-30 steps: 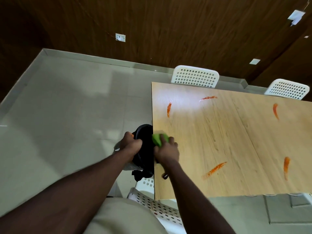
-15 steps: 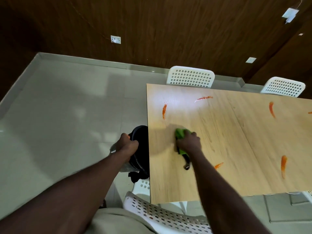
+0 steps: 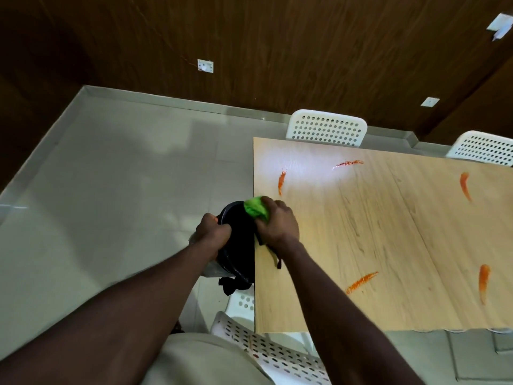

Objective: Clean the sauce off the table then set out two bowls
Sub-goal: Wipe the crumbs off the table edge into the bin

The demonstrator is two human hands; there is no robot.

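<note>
Head cam: right hand (image 3: 277, 222) is curled round a green cloth (image 3: 254, 208) at the counter (image 3: 388, 245) edge, prob. to push muck off into the black bin (image 3: 238, 245). Left hand (image 3: 215, 227) grips the bin rim & holds it right beside the edge to catch it. Five orange sauce streaks (image 3: 281, 182) lie on the wood, not wiped yet. No bowls in sight. White chairs (image 3: 327, 129) stand round the counter; none block the wiping.

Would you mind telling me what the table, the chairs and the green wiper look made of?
Table: light wood or wood-look laminate, smooth, showing grain and glare. Chairs: white moulded plastic, perforated. Green wiper: soft crumpled cloth, probably; it bunches under the right hand.
</note>
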